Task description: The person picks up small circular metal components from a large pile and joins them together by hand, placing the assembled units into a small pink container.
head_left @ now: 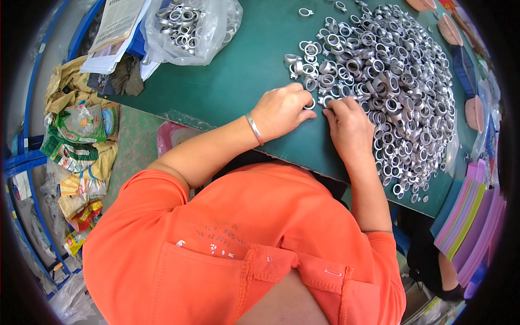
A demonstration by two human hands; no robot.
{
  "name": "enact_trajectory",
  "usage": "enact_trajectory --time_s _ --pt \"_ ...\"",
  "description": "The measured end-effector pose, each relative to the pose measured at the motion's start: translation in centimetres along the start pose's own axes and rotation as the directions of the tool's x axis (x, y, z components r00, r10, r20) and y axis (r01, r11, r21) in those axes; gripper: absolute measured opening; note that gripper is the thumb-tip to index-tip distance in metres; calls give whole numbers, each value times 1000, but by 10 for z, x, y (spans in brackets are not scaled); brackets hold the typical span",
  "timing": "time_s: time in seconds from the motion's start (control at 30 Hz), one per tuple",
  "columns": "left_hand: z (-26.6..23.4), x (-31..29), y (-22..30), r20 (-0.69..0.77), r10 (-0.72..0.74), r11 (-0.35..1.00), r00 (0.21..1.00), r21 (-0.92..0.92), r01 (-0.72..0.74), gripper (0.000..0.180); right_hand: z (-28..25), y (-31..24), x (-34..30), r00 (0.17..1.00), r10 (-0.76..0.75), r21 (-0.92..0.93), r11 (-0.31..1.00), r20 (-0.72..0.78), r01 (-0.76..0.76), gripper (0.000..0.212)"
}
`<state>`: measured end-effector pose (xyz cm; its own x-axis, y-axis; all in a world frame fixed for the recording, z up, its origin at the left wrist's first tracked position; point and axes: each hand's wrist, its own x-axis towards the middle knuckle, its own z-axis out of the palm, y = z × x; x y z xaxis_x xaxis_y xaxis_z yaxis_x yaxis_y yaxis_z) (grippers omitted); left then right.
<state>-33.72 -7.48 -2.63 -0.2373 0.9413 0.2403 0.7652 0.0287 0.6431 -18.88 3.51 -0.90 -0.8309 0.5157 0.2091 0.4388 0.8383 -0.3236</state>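
My left hand (280, 112), with a silver bangle at the wrist, pinches a small grey metal ring (310, 104) between thumb and fingers at the near edge of a heap. Just to its right, my right hand (351, 129) has its thumb and fingers closed at another metal ring (326, 101), which it partly covers. The large heap of similar metal rings (392, 81), each with a small lug on its side, spreads over the right of the green table (238, 81). Several rings lie loose along its left side.
A clear plastic bag (216, 32) of rings stands at the far left beside stacked papers (116, 32). Pink baskets (449, 30) and a blue bin line the far right edge. Crumpled sacks (81, 124) lie left; a striped stool or stack (466, 216) is at right.
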Motion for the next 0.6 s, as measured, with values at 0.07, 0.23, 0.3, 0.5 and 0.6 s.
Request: enact_trajectory --time_s 0.07,0.23,0.3,0.5,0.6 --pt "0 1 -2 30 8 1000 1000 10 -9 14 -1 2 -4 1000 6 117 993 -18 -3 11" --pt "-6 -11 -6 -18 20 987 1000 -156 -23 11 -4 10 -19 979 -39 407 906 -198 118 15" --pt "-9 -15 -3 45 -13 993 999 -115 18 13 -5 13 -24 952 -96 454 862 -290 225 22" --pt "-11 -11 0 123 -48 973 991 -220 75 19 -8 9 -33 894 -87 518 788 -440 332 21" --pt "-9 -14 4 162 -133 676 978 -706 210 28 -4 15 -36 948 58 824 514 -313 240 27"
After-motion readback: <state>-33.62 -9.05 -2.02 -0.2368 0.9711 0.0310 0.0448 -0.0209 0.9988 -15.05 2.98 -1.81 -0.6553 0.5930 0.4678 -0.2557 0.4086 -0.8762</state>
